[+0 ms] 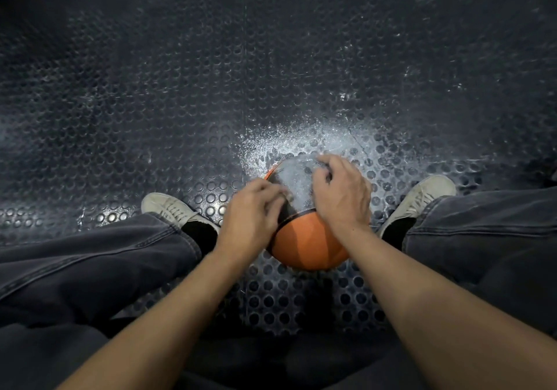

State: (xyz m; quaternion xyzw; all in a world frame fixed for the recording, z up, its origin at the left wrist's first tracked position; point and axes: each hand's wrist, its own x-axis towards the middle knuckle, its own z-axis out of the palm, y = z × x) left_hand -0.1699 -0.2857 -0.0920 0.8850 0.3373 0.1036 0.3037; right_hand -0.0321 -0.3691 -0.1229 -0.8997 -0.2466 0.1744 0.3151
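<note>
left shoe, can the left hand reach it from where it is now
Probably yes: the left hand rests on the basketball right beside the left shoe, with only bare floor between them.

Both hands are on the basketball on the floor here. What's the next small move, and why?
Probably roll the basketball slightly toward the body. The left hand and right hand sit with curled fingers on its top panel, which is covered in white film, while the near orange panel looks bare. Turning would bring that panel under the fingers.

No legible text — even on ball (310,240).
</note>
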